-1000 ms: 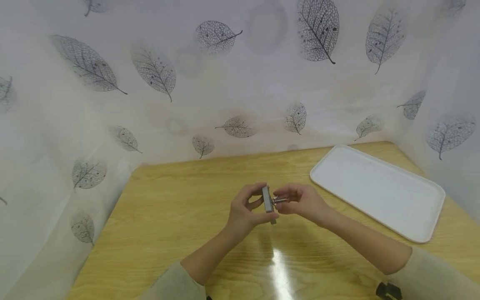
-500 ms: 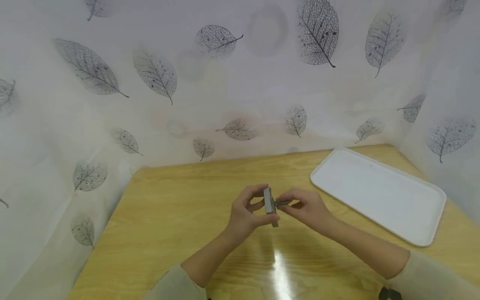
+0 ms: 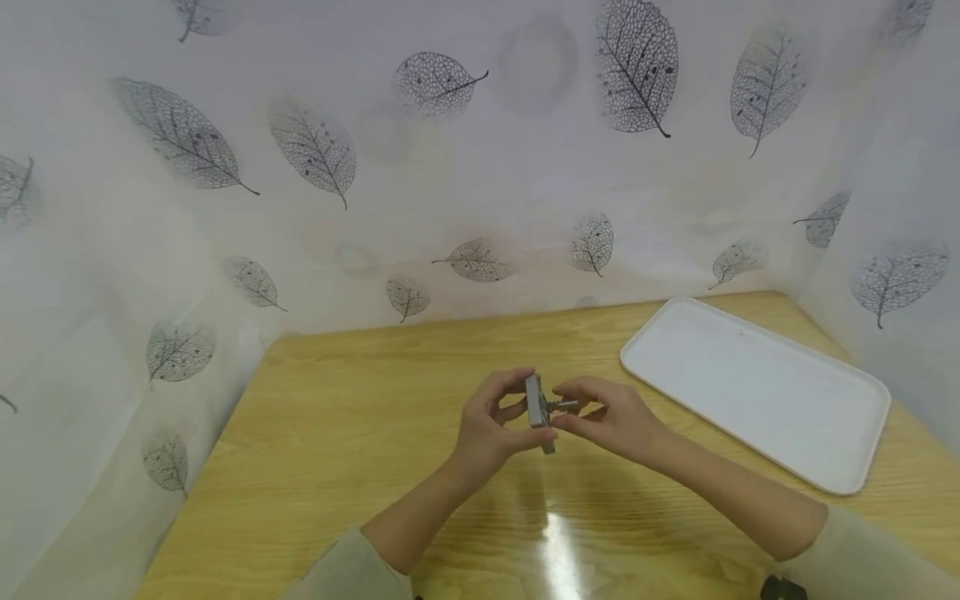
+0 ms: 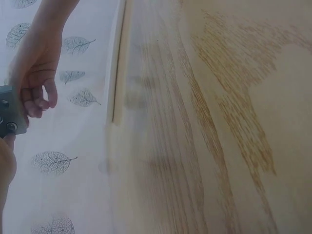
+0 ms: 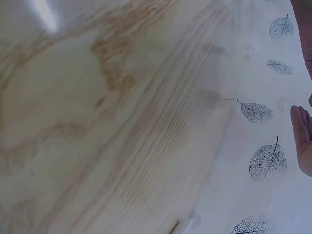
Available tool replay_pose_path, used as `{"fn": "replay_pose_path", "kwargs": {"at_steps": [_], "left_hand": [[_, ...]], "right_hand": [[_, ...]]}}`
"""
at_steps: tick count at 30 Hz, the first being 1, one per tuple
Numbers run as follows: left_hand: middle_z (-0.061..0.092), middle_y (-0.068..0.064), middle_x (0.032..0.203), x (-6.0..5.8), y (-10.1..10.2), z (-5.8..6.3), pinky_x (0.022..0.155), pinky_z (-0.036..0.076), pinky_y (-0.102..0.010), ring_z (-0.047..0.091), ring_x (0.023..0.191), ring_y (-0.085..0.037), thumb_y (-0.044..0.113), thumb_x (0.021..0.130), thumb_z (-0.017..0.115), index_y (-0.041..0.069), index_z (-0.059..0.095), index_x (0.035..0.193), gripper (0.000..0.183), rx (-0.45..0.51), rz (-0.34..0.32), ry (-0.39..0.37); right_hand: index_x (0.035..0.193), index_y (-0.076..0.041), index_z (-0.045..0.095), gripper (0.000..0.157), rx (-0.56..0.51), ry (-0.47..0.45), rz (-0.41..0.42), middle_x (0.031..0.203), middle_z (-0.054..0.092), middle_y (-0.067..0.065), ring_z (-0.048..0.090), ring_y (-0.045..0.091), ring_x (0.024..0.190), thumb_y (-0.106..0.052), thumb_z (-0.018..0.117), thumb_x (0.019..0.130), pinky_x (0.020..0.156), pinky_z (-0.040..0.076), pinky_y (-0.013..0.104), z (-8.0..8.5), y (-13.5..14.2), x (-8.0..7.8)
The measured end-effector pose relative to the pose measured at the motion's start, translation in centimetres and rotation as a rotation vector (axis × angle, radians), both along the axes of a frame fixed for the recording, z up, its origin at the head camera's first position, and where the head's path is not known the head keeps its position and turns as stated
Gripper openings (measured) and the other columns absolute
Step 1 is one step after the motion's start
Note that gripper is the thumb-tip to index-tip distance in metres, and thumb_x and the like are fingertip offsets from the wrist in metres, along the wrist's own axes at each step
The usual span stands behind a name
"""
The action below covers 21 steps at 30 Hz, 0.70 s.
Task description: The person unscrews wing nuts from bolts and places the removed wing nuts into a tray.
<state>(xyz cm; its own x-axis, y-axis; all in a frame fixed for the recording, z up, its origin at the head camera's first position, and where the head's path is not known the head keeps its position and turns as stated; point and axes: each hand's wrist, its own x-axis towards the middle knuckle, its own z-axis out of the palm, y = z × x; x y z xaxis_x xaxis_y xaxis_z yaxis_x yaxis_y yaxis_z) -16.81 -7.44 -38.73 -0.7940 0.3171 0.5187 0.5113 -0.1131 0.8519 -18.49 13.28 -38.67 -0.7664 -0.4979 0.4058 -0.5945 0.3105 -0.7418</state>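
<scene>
Above the table, my left hand point(image 3: 483, 427) grips a grey rectangular metal block point(image 3: 535, 402) between its thumb below and its fingers above. A short silvery rod point(image 3: 564, 406) sticks out of the block's right face. The thumb and index finger of my right hand point(image 3: 611, 414) curl around this rod, one below and one above it. In the left wrist view the block point(image 4: 10, 114) shows round holes or screw heads on its face, at the left edge. My right hand point(image 4: 36, 78) reaches down beside it there, fingers bent.
A white rectangular tray point(image 3: 757, 392) lies at the right on the wooden table point(image 3: 360, 417). A pale sheet with leaf prints point(image 3: 495, 183) walls off the back and both sides. Light reflects off the table near its front.
My right hand has turned about the rod, first pinching it close, then loosening its thumb and index finger a little. The left hand and block stay nearly in place.
</scene>
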Motion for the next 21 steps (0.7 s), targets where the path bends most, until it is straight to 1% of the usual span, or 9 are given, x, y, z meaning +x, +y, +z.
{"fn": "replay_pose_path", "kwargs": {"at_steps": [3,6,7,9,11,14,18,21], "left_hand": [[0.049,-0.023,0.123,0.05,-0.07,0.0,0.1,0.051,-0.032,0.05,0.113,-0.041,-0.008,0.068,0.079,-0.003,0.047,0.129,0.069,0.005,0.003,-0.012],[0.049,-0.022,0.123,0.11,-0.11,-0.01,0.1,0.051,-0.032,0.051,0.112,-0.037,-0.009,0.067,0.079,-0.003,0.047,0.129,0.07,0.0,0.01,-0.016],[0.049,-0.022,0.123,0.13,-0.1,-0.02,0.1,0.051,-0.033,0.052,0.112,-0.034,-0.01,0.067,0.079,-0.003,0.047,0.129,0.07,-0.003,0.01,-0.015],[0.049,-0.022,0.123,0.14,-0.1,-0.06,0.1,0.051,-0.033,0.052,0.112,-0.028,-0.01,0.067,0.079,-0.004,0.046,0.129,0.07,-0.012,0.012,-0.01],[0.049,-0.022,0.123,0.13,-0.12,-0.15,0.1,0.051,-0.032,0.052,0.112,-0.023,-0.01,0.067,0.079,-0.005,0.046,0.129,0.07,-0.019,0.011,-0.006],[0.049,-0.022,0.123,0.09,-0.16,-0.3,0.1,0.051,-0.032,0.051,0.113,-0.019,-0.008,0.069,0.079,-0.006,0.045,0.129,0.069,-0.029,0.008,0.002],[0.049,-0.021,0.124,-0.02,-0.17,-0.36,0.101,0.05,-0.033,0.051,0.113,-0.018,-0.004,0.071,0.079,-0.005,0.046,0.128,0.067,-0.026,0.004,0.01],[0.049,-0.021,0.124,-0.08,-0.16,-0.33,0.102,0.049,-0.033,0.051,0.114,-0.019,-0.004,0.071,0.079,-0.003,0.046,0.129,0.067,-0.021,0.002,0.01]], "right_hand": [[0.108,0.003,0.063,0.028,-0.002,-0.245,-0.007,0.091,0.068,0.015,0.068,0.021,0.076,-0.021,0.06,0.094,0.064,0.063,0.026,0.29,0.09,0.04],[0.103,0.009,0.063,0.041,-0.043,-0.454,0.003,0.079,0.066,0.017,0.067,0.025,0.066,-0.029,0.049,0.1,0.06,0.063,0.034,0.52,0.1,-0.07],[0.101,0.012,0.063,0.046,-0.054,-0.503,0.007,0.076,0.066,0.017,0.067,0.024,0.063,-0.031,0.046,0.101,0.059,0.063,0.036,0.56,0.09,-0.13],[0.098,0.015,0.062,0.053,-0.063,-0.574,0.017,0.071,0.066,0.014,0.065,0.02,0.058,-0.034,0.043,0.101,0.056,0.063,0.039,0.6,0.06,-0.27],[0.097,0.017,0.061,0.056,-0.075,-0.629,0.034,0.07,0.066,0.01,0.064,0.017,0.056,-0.036,0.043,0.101,0.056,0.063,0.039,0.67,0.03,-0.39],[0.095,0.013,0.062,0.051,-0.098,-0.66,0.055,0.071,0.066,0.008,0.065,0.017,0.058,-0.035,0.045,0.101,0.057,0.063,0.039,0.8,-0.03,-0.55],[0.093,0.009,0.063,0.042,-0.114,-0.646,0.075,0.075,0.065,0.01,0.066,0.018,0.061,-0.03,0.05,0.099,0.06,0.063,0.039,0.96,-0.07,-0.69],[0.099,0.011,0.062,0.037,-0.129,-0.63,0.075,0.077,0.066,0.01,0.067,0.019,0.065,-0.025,0.055,0.097,0.064,0.063,0.04,1.01,-0.09,-0.7]]}}
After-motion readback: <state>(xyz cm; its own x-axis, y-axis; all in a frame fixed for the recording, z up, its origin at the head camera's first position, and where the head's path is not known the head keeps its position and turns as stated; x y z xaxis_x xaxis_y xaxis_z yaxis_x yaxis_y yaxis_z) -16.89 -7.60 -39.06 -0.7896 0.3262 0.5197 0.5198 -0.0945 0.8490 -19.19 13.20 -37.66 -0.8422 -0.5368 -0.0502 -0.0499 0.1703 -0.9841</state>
